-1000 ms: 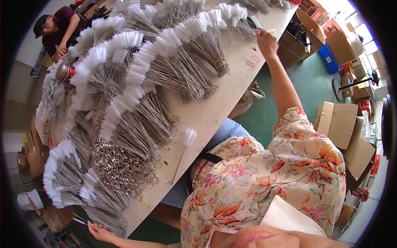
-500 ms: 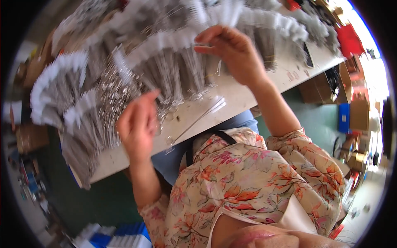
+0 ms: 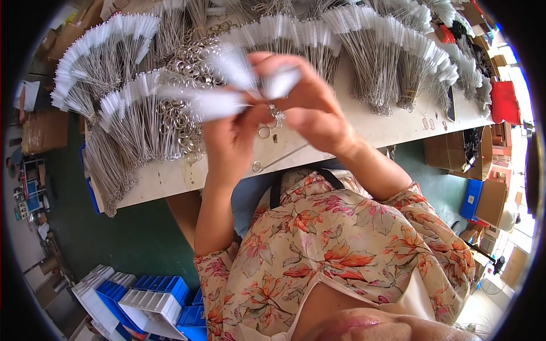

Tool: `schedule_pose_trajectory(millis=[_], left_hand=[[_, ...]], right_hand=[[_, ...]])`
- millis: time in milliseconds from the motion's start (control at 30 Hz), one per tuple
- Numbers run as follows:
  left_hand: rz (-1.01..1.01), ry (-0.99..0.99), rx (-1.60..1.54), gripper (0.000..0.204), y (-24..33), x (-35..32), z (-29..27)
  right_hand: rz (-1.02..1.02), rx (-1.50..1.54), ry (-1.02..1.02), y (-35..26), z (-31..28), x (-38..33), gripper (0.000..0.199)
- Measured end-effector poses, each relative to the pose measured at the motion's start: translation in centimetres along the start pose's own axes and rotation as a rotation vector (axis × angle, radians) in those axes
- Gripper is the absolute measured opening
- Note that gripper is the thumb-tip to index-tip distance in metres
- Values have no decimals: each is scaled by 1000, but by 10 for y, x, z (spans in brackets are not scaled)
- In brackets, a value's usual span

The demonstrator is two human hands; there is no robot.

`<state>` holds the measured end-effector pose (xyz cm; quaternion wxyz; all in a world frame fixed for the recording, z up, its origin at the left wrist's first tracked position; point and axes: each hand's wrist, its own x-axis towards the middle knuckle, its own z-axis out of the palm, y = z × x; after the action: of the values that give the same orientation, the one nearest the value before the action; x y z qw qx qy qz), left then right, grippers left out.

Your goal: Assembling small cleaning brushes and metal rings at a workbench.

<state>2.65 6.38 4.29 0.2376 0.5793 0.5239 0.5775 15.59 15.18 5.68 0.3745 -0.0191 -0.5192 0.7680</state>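
Both hands have come together above the bench [image 3: 364, 122] since half a second ago. Her left hand [image 3: 230, 142] and right hand [image 3: 310, 108] each pinch white-bristled wire brushes [image 3: 227, 85], grips pressed together around the stems, a small metal ring [image 3: 277, 113] dangling between them. Fanned brush bundles [image 3: 387, 62] and loose key rings [image 3: 182, 108] lie behind.

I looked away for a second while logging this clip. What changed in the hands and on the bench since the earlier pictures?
Both hands came together above the table's edge: the right hand, earlier stretched far across, and the left hand, earlier apart and low, now share a grip on a few white-tipped wire brushes. The fanned brush bundles, the pile of metal rings and the table look unchanged.
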Motion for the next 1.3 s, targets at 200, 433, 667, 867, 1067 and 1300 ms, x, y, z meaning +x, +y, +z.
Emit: schedule_pose_trajectory(millis=[200,433,667,867,1067,1300], left_hand=[[481,411,218,14,-5,-3,7],[507,394,322,30,-35,-16,44],[497,381,128,58,-1,15,-25],[48,-194,-408,82,20,12,4],[106,-186,-104,28,2,-12,-10],[64,-53,223,30,-3,-55,6]], right_hand=[[466,-476,47,-13,-38,-20,45],[362,627,443,19,3,-1,24],[478,140,125,-19,-25,-4,18],[395,-779,-185,-27,10,-16,16],[679,-544,-225,-39,-2,-24,18],[693,-900,-314,-63,-48,-69,14]])
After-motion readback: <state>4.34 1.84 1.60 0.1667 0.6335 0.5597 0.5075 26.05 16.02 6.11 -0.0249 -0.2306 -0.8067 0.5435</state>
